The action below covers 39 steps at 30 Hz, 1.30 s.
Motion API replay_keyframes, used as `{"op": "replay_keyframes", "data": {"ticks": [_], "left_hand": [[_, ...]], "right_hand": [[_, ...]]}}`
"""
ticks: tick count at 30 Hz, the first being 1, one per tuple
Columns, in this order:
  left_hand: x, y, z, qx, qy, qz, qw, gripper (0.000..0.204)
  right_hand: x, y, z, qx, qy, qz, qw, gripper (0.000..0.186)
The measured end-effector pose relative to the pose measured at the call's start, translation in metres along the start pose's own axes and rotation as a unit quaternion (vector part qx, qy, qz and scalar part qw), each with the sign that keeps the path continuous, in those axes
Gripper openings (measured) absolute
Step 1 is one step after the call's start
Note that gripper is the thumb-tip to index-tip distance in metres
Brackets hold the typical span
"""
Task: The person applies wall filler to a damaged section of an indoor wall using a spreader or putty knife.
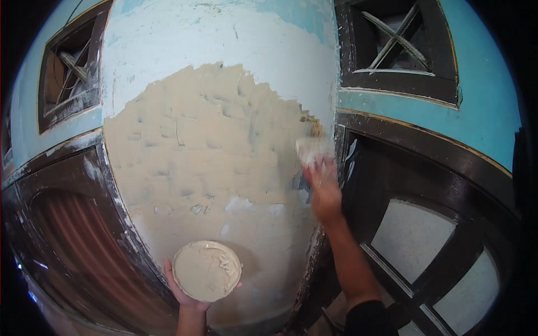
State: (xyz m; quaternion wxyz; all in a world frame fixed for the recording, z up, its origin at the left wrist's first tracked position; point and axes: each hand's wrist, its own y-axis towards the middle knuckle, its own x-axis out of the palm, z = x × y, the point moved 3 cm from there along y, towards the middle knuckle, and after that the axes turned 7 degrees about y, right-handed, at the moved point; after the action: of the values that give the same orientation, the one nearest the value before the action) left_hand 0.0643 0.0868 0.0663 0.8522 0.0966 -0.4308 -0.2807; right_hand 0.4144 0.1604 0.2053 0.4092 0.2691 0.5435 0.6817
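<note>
My left hand [178,287] is wrapped round the side and underside of a round tub [207,243] at the lower middle, its fingertips showing at both sides. Smooth beige putty [203,275] fills the tub, with ridges along its right part. Further up and to the right, my right hand [323,178] grips a pale, flat-bladed putty knife [310,148], blurred by motion. The blade meets the wall near its right edge, and its handle is mostly hidden by my fingers. Beige putty [207,134] covers the middle of the wall in short overlapping strokes with a ragged upper edge.
Above the putty, the wall [185,36] is white with pale blue patches. A dark door [414,190] with light panels stands close on the right; another dark frame with a reddish curtain [81,229] is on the left. Windows with crossed bars [395,39] sit above.
</note>
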Motion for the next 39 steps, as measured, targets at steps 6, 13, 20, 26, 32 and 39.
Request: {"op": "replay_keyframes", "data": {"ticks": [6, 13, 20, 26, 32, 39], "left_hand": [[0.014, 0.009, -0.012, -0.023, -0.218, -0.015, 0.976, 0.109], [0.007, -0.006, 0.009, 0.006, 0.028, -0.036, 0.999, 0.102], [0.013, 0.005, 0.003, 0.000, -0.224, -0.015, 0.974, 0.108], [-0.003, -0.007, 0.004, 0.002, 0.033, -0.017, 0.999, 0.107], [-0.007, -0.015, 0.013, 0.017, -0.139, 0.020, 0.990, 0.106], [0.019, 0.001, 0.010, -0.010, -0.191, -0.036, 0.981, 0.109]], "right_hand": [[0.028, 0.021, 0.048, 0.029, -0.002, -0.043, 0.999, 0.057], [0.023, -0.127, -0.011, 0.034, 0.054, -0.082, 0.995, 0.044], [0.003, 0.063, 0.035, 0.014, -0.013, -0.007, 1.000, 0.061], [0.047, -0.098, 0.010, 0.044, 0.032, -0.091, 0.994, 0.044], [0.001, -0.093, -0.030, 0.019, 0.057, -0.077, 0.995, 0.039], [0.018, 0.042, 0.031, 0.043, 0.004, -0.017, 0.999, 0.055]]}}
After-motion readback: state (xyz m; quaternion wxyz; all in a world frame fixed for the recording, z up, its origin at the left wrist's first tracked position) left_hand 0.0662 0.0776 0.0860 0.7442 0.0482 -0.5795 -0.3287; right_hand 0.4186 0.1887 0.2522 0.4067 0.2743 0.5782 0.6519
